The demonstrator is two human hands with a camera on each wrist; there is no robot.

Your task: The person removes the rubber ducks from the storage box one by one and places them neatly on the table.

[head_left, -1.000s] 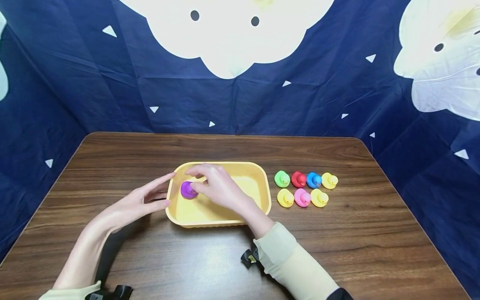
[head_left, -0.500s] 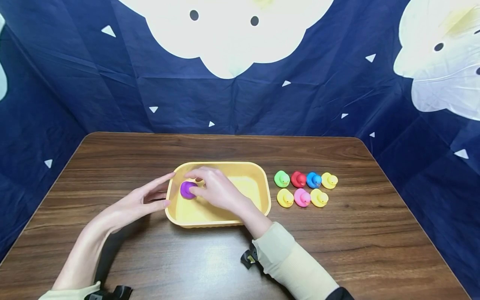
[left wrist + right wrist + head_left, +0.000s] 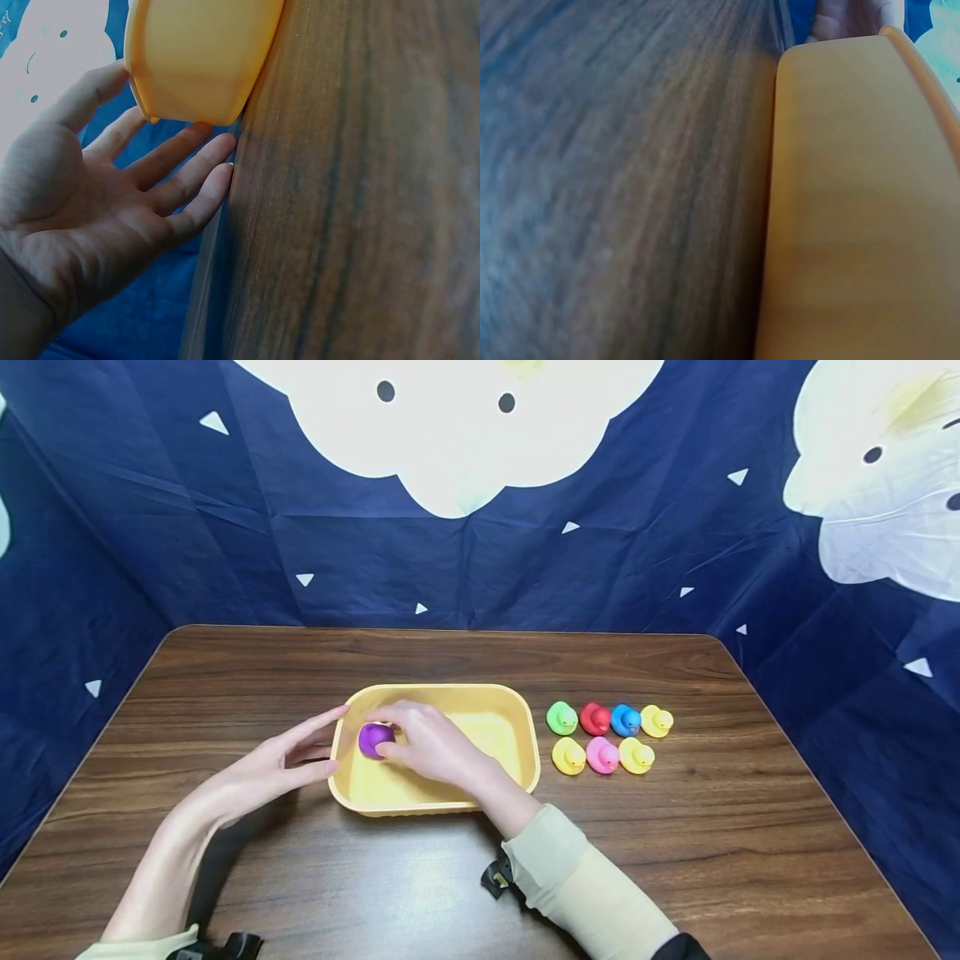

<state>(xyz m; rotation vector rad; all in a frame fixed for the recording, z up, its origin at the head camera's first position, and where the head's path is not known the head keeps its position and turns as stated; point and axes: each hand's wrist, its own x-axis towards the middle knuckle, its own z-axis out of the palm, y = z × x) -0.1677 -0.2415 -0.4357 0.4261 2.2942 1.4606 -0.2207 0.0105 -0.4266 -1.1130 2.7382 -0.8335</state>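
A purple rubber duck (image 3: pixel 372 741) sits inside the yellow plastic tub (image 3: pixel 498 727), near its left end. My right hand (image 3: pixel 435 745) reaches in over the near wall and pinches the duck between thumb and fingers; the hand covers part of it. At the tub's left end, my left hand (image 3: pixel 258 770) has its fingers spread and fingertips at the rim. In the left wrist view the fingers of this left hand (image 3: pixel 105 191) are extended along the tub's outer wall (image 3: pixel 202 67). From the right wrist only the tub's side (image 3: pixel 847 195) shows, with the right hand out of sight.
Right of the tub, a back row holds green (image 3: pixel 562 718), red (image 3: pixel 595 719), blue (image 3: pixel 626 721) and yellow (image 3: pixel 657 722) ducks. In front of them sit a pink duck (image 3: pixel 602 755) and two yellow ones. Everything rests on a brown wooden table (image 3: pixel 712 852) before a dark blue cloth.
My right thumb and fingers have closed in around the purple duck, whose beak no longer shows. The left hand stays at the tub's end. The other ducks are unmoved.
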